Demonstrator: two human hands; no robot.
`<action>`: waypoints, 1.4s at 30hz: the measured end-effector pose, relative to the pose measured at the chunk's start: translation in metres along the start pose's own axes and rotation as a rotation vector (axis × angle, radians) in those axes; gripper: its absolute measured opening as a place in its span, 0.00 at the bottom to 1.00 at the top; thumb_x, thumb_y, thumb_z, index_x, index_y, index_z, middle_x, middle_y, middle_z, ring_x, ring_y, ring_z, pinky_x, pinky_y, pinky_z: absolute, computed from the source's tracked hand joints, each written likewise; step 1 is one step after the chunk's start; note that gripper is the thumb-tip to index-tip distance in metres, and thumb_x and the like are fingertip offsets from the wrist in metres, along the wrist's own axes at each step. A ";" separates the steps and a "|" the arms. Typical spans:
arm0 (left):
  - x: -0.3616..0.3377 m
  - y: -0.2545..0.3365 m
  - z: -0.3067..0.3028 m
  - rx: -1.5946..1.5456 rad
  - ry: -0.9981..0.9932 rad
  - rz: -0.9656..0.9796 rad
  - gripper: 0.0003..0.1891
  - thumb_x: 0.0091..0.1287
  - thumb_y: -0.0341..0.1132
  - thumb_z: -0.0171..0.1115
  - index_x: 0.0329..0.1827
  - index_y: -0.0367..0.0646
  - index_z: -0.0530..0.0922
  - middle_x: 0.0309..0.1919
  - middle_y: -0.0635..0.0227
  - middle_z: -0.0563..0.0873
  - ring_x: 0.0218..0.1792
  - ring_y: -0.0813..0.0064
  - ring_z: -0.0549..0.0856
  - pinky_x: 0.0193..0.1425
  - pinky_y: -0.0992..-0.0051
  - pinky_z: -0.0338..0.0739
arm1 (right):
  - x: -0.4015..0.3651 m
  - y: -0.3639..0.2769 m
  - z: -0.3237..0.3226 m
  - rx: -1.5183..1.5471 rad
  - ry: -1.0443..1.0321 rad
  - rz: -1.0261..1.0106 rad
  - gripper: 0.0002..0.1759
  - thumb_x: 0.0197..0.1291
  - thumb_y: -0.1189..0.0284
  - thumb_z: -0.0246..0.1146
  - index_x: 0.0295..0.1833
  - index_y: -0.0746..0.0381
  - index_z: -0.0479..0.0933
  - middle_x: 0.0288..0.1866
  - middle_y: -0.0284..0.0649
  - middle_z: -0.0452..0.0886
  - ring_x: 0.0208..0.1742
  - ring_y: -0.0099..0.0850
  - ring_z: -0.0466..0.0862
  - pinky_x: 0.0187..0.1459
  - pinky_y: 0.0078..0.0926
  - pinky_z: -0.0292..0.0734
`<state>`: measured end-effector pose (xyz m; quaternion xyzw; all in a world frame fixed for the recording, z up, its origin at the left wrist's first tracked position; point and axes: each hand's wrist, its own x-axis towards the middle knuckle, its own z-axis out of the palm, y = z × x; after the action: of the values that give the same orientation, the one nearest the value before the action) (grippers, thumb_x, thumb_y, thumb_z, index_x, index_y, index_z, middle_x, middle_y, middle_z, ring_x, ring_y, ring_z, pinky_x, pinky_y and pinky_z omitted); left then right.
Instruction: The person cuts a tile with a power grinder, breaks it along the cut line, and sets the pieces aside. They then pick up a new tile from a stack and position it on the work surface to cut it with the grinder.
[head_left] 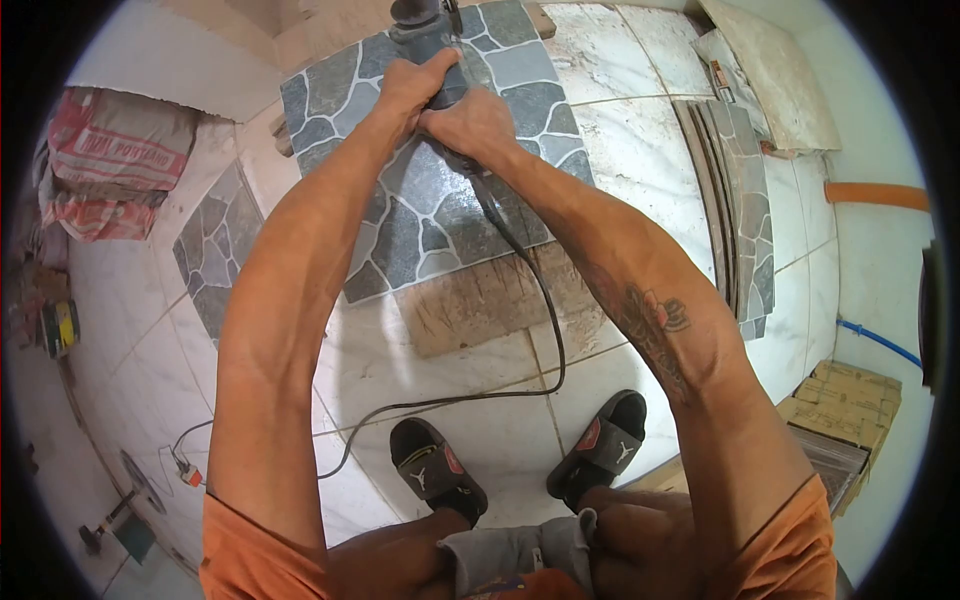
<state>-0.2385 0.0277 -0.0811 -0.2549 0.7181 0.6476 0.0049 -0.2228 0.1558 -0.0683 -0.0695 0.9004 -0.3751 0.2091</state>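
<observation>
At the top of the view, both my hands are closed around a dark angle grinder (428,45). My left hand (408,88) wraps its body, thumb pointing forward. Just behind it, my right hand (476,122) grips the rear part, from which a black cord (545,300) runs back. Under the tool lies a square tile (430,205) with a grey stone pattern and white lines. The round guard end of the grinder is over the tile's far edge; whether a disc touches the tile cannot be made out.
A wooden board (500,300) lies under the tile. Stacked patterned tiles (745,200) stand at right, another tile (215,245) at left. Cement bags (120,155) and a cardboard box (845,405) are nearby. The cord crosses the floor beside my sandalled feet (430,460) to an orange plug (190,474).
</observation>
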 end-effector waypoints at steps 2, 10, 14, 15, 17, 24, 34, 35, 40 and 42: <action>0.001 0.002 0.000 0.020 0.005 0.002 0.29 0.58 0.50 0.76 0.42 0.25 0.84 0.38 0.59 0.88 0.35 0.72 0.87 0.39 0.71 0.80 | 0.002 0.000 0.000 0.001 -0.001 -0.002 0.39 0.43 0.50 0.74 0.49 0.76 0.83 0.51 0.63 0.86 0.54 0.53 0.88 0.54 0.42 0.84; 0.016 0.000 -0.003 0.009 0.008 0.028 0.31 0.57 0.51 0.77 0.43 0.23 0.83 0.39 0.58 0.88 0.35 0.72 0.86 0.39 0.71 0.80 | 0.015 -0.001 0.007 0.015 0.050 0.005 0.40 0.43 0.51 0.73 0.50 0.77 0.81 0.51 0.62 0.86 0.57 0.51 0.87 0.57 0.40 0.83; 0.019 0.006 -0.004 0.020 0.017 0.021 0.31 0.58 0.50 0.77 0.43 0.22 0.83 0.39 0.58 0.88 0.35 0.72 0.86 0.39 0.71 0.80 | 0.018 -0.005 0.004 0.034 0.046 0.003 0.39 0.43 0.52 0.73 0.51 0.77 0.81 0.51 0.62 0.86 0.57 0.51 0.87 0.57 0.40 0.83; 0.019 0.009 -0.004 0.040 0.031 0.006 0.31 0.58 0.50 0.77 0.43 0.22 0.83 0.39 0.57 0.88 0.35 0.72 0.87 0.39 0.71 0.80 | 0.019 -0.006 0.002 0.036 0.036 -0.001 0.38 0.43 0.53 0.73 0.51 0.76 0.81 0.51 0.62 0.86 0.57 0.51 0.87 0.57 0.40 0.83; 0.020 0.010 -0.005 0.046 0.041 -0.005 0.31 0.58 0.49 0.76 0.43 0.22 0.83 0.39 0.57 0.88 0.34 0.72 0.87 0.38 0.71 0.80 | 0.020 -0.008 -0.001 0.036 0.022 0.000 0.37 0.43 0.53 0.73 0.50 0.75 0.82 0.51 0.62 0.86 0.56 0.51 0.87 0.57 0.40 0.83; 0.019 0.010 -0.004 -0.014 0.018 0.007 0.30 0.59 0.48 0.76 0.44 0.22 0.83 0.38 0.57 0.88 0.34 0.71 0.87 0.38 0.72 0.81 | 0.021 -0.010 -0.002 0.026 0.001 0.011 0.33 0.44 0.55 0.72 0.47 0.74 0.84 0.49 0.61 0.87 0.55 0.51 0.88 0.57 0.39 0.83; 0.008 0.010 -0.001 0.005 0.031 0.063 0.28 0.58 0.48 0.76 0.44 0.25 0.84 0.39 0.58 0.88 0.34 0.71 0.87 0.39 0.71 0.81 | 0.020 -0.001 0.004 0.037 0.015 -0.021 0.36 0.42 0.54 0.73 0.49 0.75 0.83 0.51 0.62 0.86 0.56 0.52 0.87 0.57 0.40 0.83; 0.006 0.011 -0.001 0.009 0.033 0.058 0.28 0.58 0.48 0.77 0.44 0.25 0.84 0.39 0.58 0.88 0.34 0.72 0.87 0.39 0.71 0.81 | 0.019 -0.001 0.005 0.042 0.024 -0.022 0.37 0.42 0.53 0.73 0.49 0.76 0.82 0.51 0.62 0.86 0.56 0.52 0.87 0.57 0.40 0.83; 0.008 0.005 -0.002 -0.019 0.016 0.019 0.28 0.59 0.48 0.76 0.43 0.24 0.83 0.39 0.58 0.88 0.35 0.71 0.87 0.39 0.72 0.80 | 0.014 -0.001 0.005 0.043 0.018 -0.001 0.39 0.42 0.52 0.74 0.50 0.77 0.82 0.51 0.62 0.86 0.56 0.52 0.87 0.56 0.41 0.83; 0.008 0.005 -0.002 -0.009 0.012 0.012 0.28 0.59 0.48 0.76 0.43 0.24 0.83 0.39 0.58 0.88 0.35 0.71 0.87 0.39 0.72 0.80 | 0.013 -0.001 0.005 0.045 0.011 -0.007 0.39 0.42 0.52 0.74 0.50 0.77 0.82 0.51 0.62 0.86 0.56 0.52 0.87 0.56 0.41 0.83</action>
<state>-0.2461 0.0232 -0.0790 -0.2547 0.7167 0.6492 -0.0045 -0.2324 0.1480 -0.0745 -0.0660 0.8926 -0.3964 0.2044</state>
